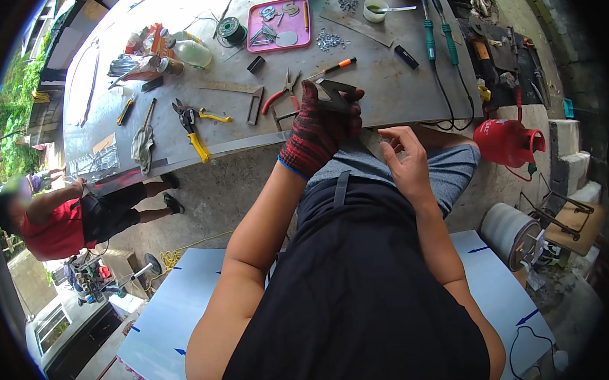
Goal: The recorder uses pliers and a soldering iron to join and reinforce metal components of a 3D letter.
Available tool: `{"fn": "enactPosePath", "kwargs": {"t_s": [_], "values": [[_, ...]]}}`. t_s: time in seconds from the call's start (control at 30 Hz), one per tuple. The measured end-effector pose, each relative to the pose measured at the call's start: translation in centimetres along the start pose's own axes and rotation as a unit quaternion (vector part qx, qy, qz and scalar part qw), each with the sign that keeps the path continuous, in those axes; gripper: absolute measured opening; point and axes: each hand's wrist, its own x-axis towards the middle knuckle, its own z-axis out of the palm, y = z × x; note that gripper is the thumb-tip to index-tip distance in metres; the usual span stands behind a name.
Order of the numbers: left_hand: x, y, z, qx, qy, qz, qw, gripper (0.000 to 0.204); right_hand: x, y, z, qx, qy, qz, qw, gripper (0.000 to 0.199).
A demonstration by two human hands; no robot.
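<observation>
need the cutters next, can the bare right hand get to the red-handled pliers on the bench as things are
Probably yes. The right hand is bare and seems to hold nothing, and the red-handled pliers lie in the open on the bench. But the gloved left hand, holding a metal piece, sits between them, so it must reach around.

I see flat, bright daylight over the whole view, strongest on the far end of the bench (408, 83) beyond the fingers (327, 97), where the grey metal glares nearly white. Shadows are soft and short; the darkest patch lies just under the bench edge, below the fingers. Focus is sharp around the fingers and softens outward. The fisheye bends the bench edges hard, and a black rim closes every corner. A person (61, 221) far left of the fingers looks smeared and stretched.
</observation>
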Motion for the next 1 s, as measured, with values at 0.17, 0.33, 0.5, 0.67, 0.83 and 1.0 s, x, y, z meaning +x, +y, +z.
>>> {"fn": "enactPosePath", "kwargs": {"t_s": [0.17, 0.33, 0.5, 0.67, 0.83, 1.0], "values": [[-0.2, -0.2, -0.4, -0.044, -0.020, -0.014, 0.999, 0.090, 0.0, 0.0, 0.0, 0.006, -0.014, 0.002, 1.000, 0.023], [-0.6, 0.0, 1.0, 0.029, 0.029, 0.004, 0.999, 0.117, -0.1, 0.0, 0.1, 0.007, -0.021, 0.014, 1.000, 0.022], [-0.4, 0.1, -0.1, -0.051, -0.035, -0.016, 0.998, 0.083, -0.2, -0.2, 0.1, 0.011, -0.022, 0.017, 1.000, 0.022], [-0.5, 0.0, 1.3, -0.015, 0.030, 0.014, 0.999, 0.093, -0.1, -0.1, 0.0, 0.012, -0.024, 0.015, 1.000, 0.022], [-0.3, -0.2, 1.2, 0.036, 0.052, 0.029, 0.998, 0.085, -0.2, -0.1, -0.1, 0.008, -0.021, 0.012, 1.000, 0.022], [-0.3, -0.6, -0.9, 0.228, 0.092, 0.048, 0.968, 0.084, -0.1, -0.1, -0.1, 0.004, -0.020, 0.009, 1.000, 0.022]]}}
